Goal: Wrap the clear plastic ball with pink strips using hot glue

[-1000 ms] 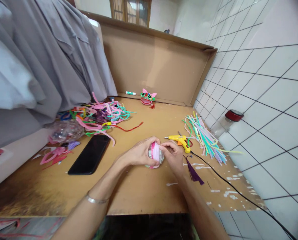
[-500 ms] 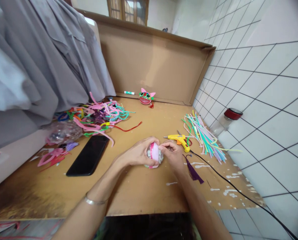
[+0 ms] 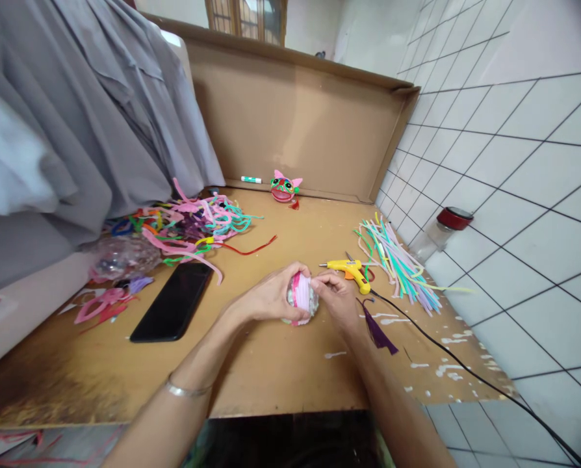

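Note:
A small round ball (image 3: 301, 296), wrapped in lilac and bright pink fuzzy strips that look like pipe cleaners, is held just over the table. My left hand (image 3: 274, 294) curls round its left side, thumb below and fingers above. At the ball's upper right edge, the fingertips of my right hand (image 3: 336, 294) are pinched together against the lilac strips. Whatever lies between those fingertips is too small to make out. A yellow glue gun (image 3: 349, 270) lies beside my right hand, and a purple tassel (image 3: 379, 331) is to the right of my wrist.
Loose pipe cleaners (image 3: 400, 263) lie at the right, with a tangled coloured heap (image 3: 197, 224) at the left. A black phone (image 3: 173, 302) rests near my left forearm. A decorated animal head (image 3: 284, 187), a marker (image 3: 251, 179) and a red-lidded jar (image 3: 439, 234) stand farther back. The glue gun's cord (image 3: 446, 348) trails right.
My right fingertips have shifted very slightly at the ball's edge. My left hand keeps its grip, and the things on the table stay where they were.

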Action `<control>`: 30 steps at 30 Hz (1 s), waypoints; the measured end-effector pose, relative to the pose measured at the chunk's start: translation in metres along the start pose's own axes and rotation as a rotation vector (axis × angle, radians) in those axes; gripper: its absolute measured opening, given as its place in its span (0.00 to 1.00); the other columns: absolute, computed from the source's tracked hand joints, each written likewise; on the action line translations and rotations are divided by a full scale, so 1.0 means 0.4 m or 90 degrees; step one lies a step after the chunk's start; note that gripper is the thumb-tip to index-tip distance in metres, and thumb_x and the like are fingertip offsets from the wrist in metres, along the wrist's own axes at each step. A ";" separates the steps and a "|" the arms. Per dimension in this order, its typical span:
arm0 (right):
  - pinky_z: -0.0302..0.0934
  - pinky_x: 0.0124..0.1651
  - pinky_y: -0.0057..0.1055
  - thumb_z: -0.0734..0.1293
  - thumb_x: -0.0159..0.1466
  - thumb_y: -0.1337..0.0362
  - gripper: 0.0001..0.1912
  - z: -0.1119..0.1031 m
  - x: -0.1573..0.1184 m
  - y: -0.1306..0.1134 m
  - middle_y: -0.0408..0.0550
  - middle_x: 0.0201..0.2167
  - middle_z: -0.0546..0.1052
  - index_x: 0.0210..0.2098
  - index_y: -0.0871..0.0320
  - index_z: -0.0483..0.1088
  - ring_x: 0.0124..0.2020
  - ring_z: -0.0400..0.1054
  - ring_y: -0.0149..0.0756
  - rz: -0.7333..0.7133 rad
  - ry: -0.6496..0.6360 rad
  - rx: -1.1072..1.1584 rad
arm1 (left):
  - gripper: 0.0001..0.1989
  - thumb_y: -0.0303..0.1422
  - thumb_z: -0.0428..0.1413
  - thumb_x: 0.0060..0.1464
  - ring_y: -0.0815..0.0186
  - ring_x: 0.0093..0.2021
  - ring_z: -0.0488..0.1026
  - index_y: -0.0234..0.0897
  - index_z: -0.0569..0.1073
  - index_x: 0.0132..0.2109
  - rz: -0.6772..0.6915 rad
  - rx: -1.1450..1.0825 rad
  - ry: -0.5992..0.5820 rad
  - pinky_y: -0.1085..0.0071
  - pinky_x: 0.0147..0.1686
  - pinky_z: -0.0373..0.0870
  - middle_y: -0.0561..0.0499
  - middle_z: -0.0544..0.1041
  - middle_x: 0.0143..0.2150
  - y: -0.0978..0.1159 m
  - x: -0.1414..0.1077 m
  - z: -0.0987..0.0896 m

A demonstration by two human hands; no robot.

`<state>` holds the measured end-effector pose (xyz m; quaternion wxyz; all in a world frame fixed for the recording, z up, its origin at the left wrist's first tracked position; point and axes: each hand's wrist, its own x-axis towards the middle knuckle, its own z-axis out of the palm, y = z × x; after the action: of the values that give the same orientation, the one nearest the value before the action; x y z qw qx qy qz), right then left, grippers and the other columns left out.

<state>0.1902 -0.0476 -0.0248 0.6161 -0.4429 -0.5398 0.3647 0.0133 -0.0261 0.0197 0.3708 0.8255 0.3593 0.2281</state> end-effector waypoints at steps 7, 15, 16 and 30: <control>0.62 0.33 0.29 0.72 0.53 0.58 0.08 0.001 -0.002 0.002 0.42 0.24 0.73 0.24 0.56 0.74 0.29 0.66 0.32 0.000 0.013 -0.018 | 0.31 0.36 0.66 0.36 0.64 0.37 0.69 0.40 0.66 0.50 -0.006 0.010 0.005 0.69 0.38 0.67 0.53 0.73 0.40 -0.001 0.000 0.000; 0.62 0.32 0.29 0.72 0.52 0.59 0.08 0.007 -0.004 -0.012 0.43 0.24 0.73 0.23 0.56 0.74 0.29 0.66 0.32 -0.013 0.025 -0.020 | 0.30 0.36 0.66 0.36 0.65 0.36 0.68 0.39 0.66 0.48 0.002 0.007 0.001 0.70 0.36 0.66 0.54 0.72 0.39 0.000 -0.001 0.001; 0.62 0.32 0.29 0.72 0.52 0.59 0.08 0.008 -0.004 -0.014 0.43 0.24 0.73 0.23 0.56 0.74 0.29 0.66 0.32 -0.014 0.026 -0.022 | 0.30 0.36 0.66 0.36 0.65 0.36 0.68 0.39 0.66 0.48 0.004 0.008 0.003 0.70 0.36 0.66 0.54 0.72 0.39 0.001 -0.001 0.001; 0.63 0.34 0.30 0.73 0.51 0.60 0.06 0.005 -0.004 -0.009 0.43 0.26 0.74 0.25 0.56 0.75 0.30 0.67 0.32 -0.006 0.020 -0.009 | 0.33 0.37 0.66 0.35 0.64 0.36 0.69 0.39 0.66 0.50 -0.010 0.022 0.009 0.69 0.37 0.67 0.53 0.72 0.40 0.011 0.001 0.000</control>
<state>0.1878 -0.0501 -0.0219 0.6232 -0.4502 -0.5347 0.3508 0.0153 -0.0277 0.0233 0.3556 0.8273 0.3725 0.2244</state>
